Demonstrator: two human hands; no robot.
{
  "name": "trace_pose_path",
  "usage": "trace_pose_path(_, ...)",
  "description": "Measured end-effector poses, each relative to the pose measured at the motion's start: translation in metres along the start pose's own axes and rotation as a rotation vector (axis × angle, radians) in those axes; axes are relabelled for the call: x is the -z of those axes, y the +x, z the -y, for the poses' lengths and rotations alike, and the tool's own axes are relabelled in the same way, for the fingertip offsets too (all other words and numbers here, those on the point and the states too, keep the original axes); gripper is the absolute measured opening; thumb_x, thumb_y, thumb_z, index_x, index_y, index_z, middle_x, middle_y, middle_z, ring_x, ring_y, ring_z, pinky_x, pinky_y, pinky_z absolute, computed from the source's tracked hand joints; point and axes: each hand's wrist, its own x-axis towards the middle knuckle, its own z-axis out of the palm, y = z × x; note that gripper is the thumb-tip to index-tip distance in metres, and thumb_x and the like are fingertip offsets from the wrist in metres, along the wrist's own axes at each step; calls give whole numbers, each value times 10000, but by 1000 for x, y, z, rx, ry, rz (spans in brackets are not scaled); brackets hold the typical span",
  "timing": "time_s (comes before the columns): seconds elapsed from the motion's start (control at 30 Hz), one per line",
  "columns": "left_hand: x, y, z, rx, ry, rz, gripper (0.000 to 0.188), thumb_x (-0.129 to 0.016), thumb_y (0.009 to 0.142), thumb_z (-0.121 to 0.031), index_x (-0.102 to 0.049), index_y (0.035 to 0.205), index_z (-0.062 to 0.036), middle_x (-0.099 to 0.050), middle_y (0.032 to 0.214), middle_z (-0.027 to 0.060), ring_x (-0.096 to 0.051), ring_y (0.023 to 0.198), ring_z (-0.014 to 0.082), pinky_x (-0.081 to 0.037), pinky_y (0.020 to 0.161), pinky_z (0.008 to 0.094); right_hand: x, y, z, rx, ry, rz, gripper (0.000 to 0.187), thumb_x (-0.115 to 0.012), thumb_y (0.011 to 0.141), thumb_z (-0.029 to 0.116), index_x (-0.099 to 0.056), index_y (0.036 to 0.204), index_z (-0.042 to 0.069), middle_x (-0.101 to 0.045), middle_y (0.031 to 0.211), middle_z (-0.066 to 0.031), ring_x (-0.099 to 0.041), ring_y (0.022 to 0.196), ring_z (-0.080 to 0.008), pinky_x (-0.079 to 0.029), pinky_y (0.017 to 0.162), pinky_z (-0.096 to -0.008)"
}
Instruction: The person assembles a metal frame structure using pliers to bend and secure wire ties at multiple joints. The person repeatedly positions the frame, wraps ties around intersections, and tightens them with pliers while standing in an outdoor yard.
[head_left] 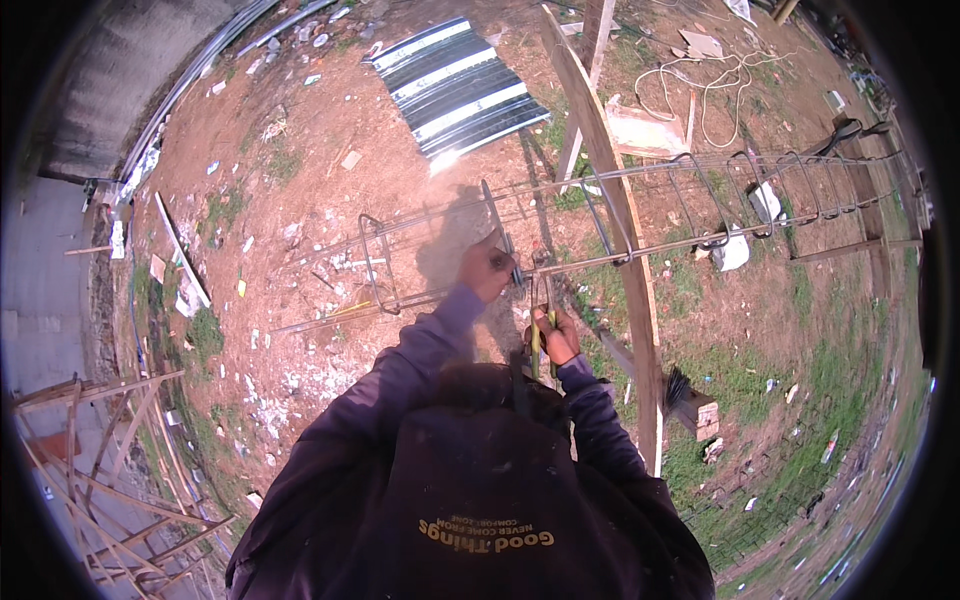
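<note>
The left hand [486,272] meets a dark, bent-steel stirrup [495,208] (whether grasping it, I cannot tell); the right hand [558,336] grips yellow-green-handled metal pincers [535,342].

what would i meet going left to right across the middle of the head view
Slim pale board → leftmost steel stirrup → left hand → right hand → long wooden plank → lower white lump.
</note>
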Motion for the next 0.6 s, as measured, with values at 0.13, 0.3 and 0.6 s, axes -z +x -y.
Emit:
trace_pose_path(0.13,3,-2,-6,91,-73,38,605,-679,874,-160,-427,1336,138,-659,699,128,-590,614,117,-482,589,292,4,-4,2,317,-286,39,161,-570,976,206,-517,1012,59,-594,672,-64,-563,532,-144,-467,492,-311)
trace_pose_path(0.3,2,-2,-3,-20,31,9,590,-664,864,-129,-427,1334,138,-657,692,121,-595,608,113,-481,567,293,18,-11,21,63,151,70,232,-581,973,259,-522,1028,42,-602,685,-81,-603,556,-164,-481,500,-304)
trace_pose_path(0.6,-1,-4,1,-32,37,-27,600,-664,850,-111,-423,1348,124,-632,667,109,-592,587,121,-489,564,291,8,-14,30,68,176,-1,242,-594,964,265,-535,958,30,-601,646,-68,-591,500,-172,-466,478,-291)
